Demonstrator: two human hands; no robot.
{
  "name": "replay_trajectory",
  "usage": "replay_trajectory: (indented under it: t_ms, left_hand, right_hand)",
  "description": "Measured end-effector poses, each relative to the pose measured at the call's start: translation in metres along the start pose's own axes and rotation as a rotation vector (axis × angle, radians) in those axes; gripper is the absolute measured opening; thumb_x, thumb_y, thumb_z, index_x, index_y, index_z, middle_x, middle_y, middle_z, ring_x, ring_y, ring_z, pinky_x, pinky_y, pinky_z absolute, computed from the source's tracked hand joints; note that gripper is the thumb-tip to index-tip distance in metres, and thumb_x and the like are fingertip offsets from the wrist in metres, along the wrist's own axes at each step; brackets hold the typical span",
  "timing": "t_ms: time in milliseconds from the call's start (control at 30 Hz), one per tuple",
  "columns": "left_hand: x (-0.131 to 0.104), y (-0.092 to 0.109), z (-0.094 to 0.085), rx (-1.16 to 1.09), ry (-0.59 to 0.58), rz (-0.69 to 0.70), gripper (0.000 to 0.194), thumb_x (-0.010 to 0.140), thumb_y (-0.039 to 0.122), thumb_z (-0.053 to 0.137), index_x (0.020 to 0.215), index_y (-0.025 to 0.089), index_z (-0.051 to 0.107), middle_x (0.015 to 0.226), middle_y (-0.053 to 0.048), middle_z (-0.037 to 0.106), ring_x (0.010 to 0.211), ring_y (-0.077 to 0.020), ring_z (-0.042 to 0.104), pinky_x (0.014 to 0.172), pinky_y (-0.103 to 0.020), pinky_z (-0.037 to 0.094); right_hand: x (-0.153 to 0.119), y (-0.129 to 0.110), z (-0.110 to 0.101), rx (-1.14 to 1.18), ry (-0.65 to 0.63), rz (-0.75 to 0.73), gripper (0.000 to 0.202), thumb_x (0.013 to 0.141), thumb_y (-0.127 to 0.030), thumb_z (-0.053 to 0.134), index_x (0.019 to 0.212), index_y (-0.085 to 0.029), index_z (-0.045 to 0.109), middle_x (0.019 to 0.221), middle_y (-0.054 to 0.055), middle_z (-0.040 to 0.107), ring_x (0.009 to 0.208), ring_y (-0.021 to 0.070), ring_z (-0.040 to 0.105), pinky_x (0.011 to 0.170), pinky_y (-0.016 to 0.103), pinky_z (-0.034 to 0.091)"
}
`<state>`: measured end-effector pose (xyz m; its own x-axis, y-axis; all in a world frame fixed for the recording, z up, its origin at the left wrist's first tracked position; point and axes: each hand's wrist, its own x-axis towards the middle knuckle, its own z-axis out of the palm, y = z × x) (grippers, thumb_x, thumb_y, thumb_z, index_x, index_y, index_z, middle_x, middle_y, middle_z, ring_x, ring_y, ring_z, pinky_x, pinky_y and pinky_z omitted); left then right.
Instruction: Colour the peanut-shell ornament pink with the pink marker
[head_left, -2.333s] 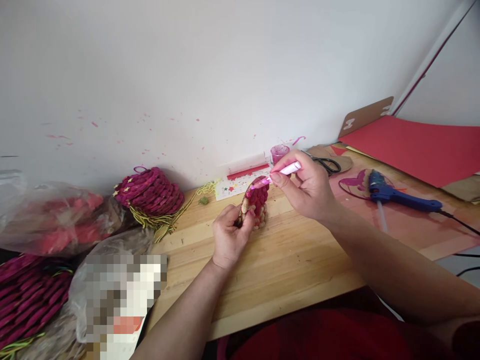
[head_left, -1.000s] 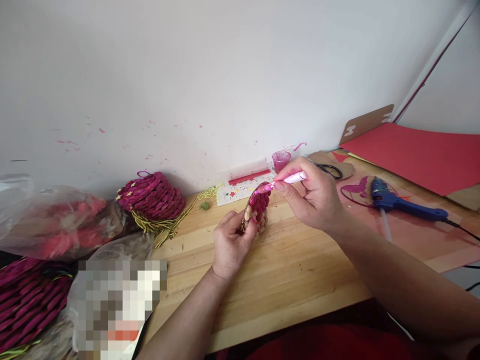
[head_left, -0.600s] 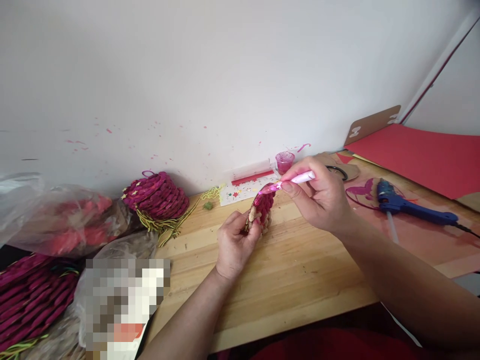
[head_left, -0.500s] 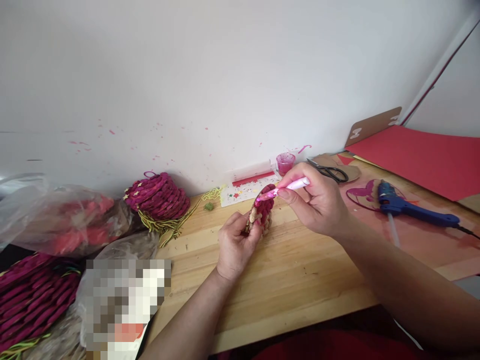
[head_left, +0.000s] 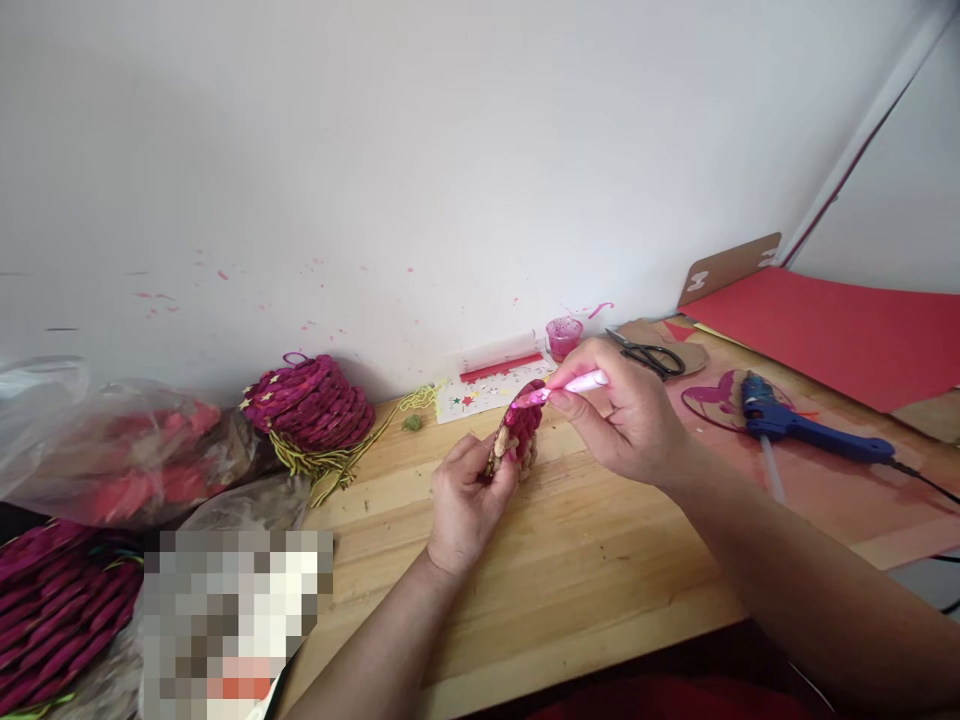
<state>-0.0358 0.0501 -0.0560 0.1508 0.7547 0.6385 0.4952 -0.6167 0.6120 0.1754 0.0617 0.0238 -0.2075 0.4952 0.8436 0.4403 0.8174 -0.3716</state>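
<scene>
My left hand [head_left: 469, 497] is closed on the lower edge of a small braided piece [head_left: 527, 432], holding it tilted above the table. Part of this piece is magenta and part is bare straw colour. In my right hand [head_left: 626, 415] is a paintbrush [head_left: 583, 383] with a white handle smeared pink, pinched between thumb and fingers. The brush's magenta end touches or nearly touches the piece's upper edge. My left fingers hide some of the piece.
At the back stand a cup of pink paint [head_left: 564, 338] and black scissors [head_left: 652, 355]. A blue glue gun [head_left: 817, 430] lies right, before red sheets [head_left: 832, 325]. Leftward are a magenta braided bundle [head_left: 319, 405] and plastic bags [head_left: 142, 450]. Wooden table [head_left: 600, 570] lies below.
The view has shifted slightly, so most things sit a little lower and further left. Both hands keep their hold, and the brush stays at the piece's upper edge.
</scene>
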Motion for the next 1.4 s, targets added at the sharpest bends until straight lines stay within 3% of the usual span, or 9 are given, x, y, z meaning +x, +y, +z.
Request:
replay_trajectory:
  t_ms: [167,433,800,1167,1400]
  left_hand:
    - [0.000,-0.003,0.001,0.001,0.008,-0.008,0.023,0.092,0.019,0.065,0.070,0.020,0.067,0.063,0.003,0.049,0.055,-0.0106,0.044,0.053,-0.023,0.034]
    - [0.002,-0.007,0.003,-0.045,0.064,-0.009,0.034,0.091,0.021,0.066,0.058,0.020,0.055,0.058,0.004,0.045,0.053,-0.0099,0.041,0.052,-0.023,0.032]
    - [0.005,-0.006,0.003,-0.043,0.034,-0.074,0.036,0.090,0.029,0.064,0.057,0.020,0.053,0.057,0.003,0.044,0.054,-0.0107,0.039,0.052,-0.024,0.033]
    - [0.006,-0.010,0.003,-0.077,0.058,-0.058,0.038,0.089,0.024,0.064,0.055,0.020,0.048,0.057,0.005,0.040,0.053,-0.0098,0.035,0.051,-0.024,0.029]
    - [0.006,-0.012,0.004,-0.111,0.053,-0.143,0.038,0.088,0.029,0.067,0.056,0.020,0.049,0.057,0.004,0.042,0.055,-0.0103,0.037,0.053,-0.024,0.031]
  right_hand:
    - [0.000,0.002,-0.001,-0.022,0.038,0.009,0.007,0.098,-0.020,0.064,0.099,-0.025,0.060,0.088,0.003,0.072,0.082,0.0196,0.067,0.075,0.035,0.052]
    - [-0.007,0.018,0.009,0.216,0.085,0.262,0.007,0.102,-0.031,0.064,0.099,-0.025,0.060,0.085,-0.001,0.068,0.076,0.0148,0.063,0.068,0.031,0.049]
    - [-0.003,0.010,0.005,0.056,0.055,0.071,0.009,0.098,-0.026,0.069,0.097,-0.025,0.060,0.089,0.002,0.071,0.079,0.0167,0.064,0.074,0.032,0.051]
    - [-0.005,0.026,0.012,0.256,0.089,0.291,0.017,0.102,-0.039,0.065,0.096,-0.024,0.059,0.079,-0.002,0.067,0.068,0.0136,0.059,0.062,0.028,0.044]
    - [-0.007,0.030,0.018,0.314,0.117,0.336,0.025,0.100,-0.047,0.067,0.095,-0.024,0.060,0.077,-0.002,0.064,0.067,0.0132,0.055,0.060,0.028,0.042]
